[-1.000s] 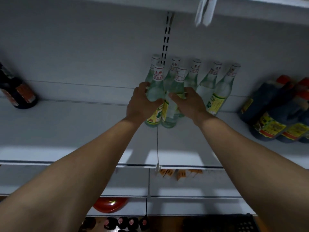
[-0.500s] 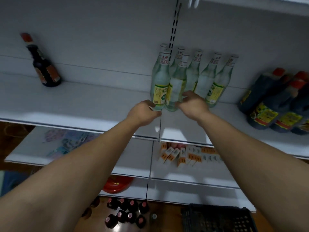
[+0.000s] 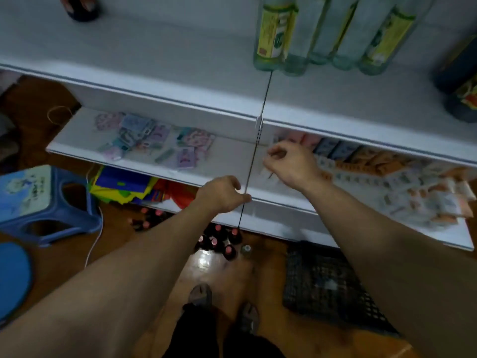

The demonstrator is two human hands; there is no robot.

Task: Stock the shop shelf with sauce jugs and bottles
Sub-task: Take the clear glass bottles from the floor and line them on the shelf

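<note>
Two empty hands drop from the shelf (image 3: 154,60): the left hand (image 3: 222,195) and right hand (image 3: 289,164), fingers loosely curled on nothing, have let go of the clear bottles (image 3: 296,42). These now stand clustered at mid-shelf, five bases showing. That batch looks stocked. Below, at least five red-capped dark bottles (image 3: 219,241) wait on the floor beside one black crate (image 3: 330,288).

Bare shelf (image 3: 154,60) stretches left of the clear bottles (image 3: 320,27) — dark jugs (image 3: 459,73) block the right end.
</note>
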